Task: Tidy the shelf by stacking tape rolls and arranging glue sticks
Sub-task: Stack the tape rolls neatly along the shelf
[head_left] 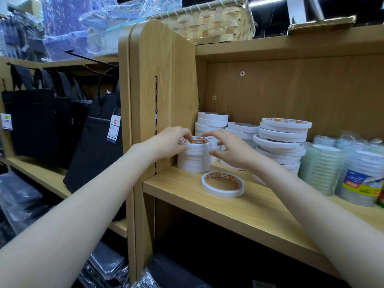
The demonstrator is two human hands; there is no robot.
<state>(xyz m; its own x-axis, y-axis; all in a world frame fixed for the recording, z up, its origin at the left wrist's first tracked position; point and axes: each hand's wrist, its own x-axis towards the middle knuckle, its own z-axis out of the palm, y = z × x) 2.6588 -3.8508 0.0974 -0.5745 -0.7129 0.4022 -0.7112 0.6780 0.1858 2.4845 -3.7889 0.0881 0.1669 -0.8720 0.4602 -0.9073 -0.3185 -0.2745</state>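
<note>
1. Shelf (245,213) of light wood carries the goods; its left end is closed by an upright side panel (164,90) of the same wood, and the back wall shows two screws.
2. Front stack of white tape rolls (194,161) stands at the left end of the shelf, just beside the panel.
3. Left hand (168,143) grips the top roll of this stack, fingers curled over its rim.
4. Right hand (226,149) is just beside the stack on its right, fingers spread open and holding nothing.
5. Single tape roll (222,185) lies flat near the front edge.
6. Taller stack (212,123) and a leaning stack (280,140) stand behind; packs of clear tape (324,167) are to the right.
7. Woven basket (209,19) sits on top of the unit.
8. Black bags (52,121) with price tags hang on the neighbouring unit at left.
</note>
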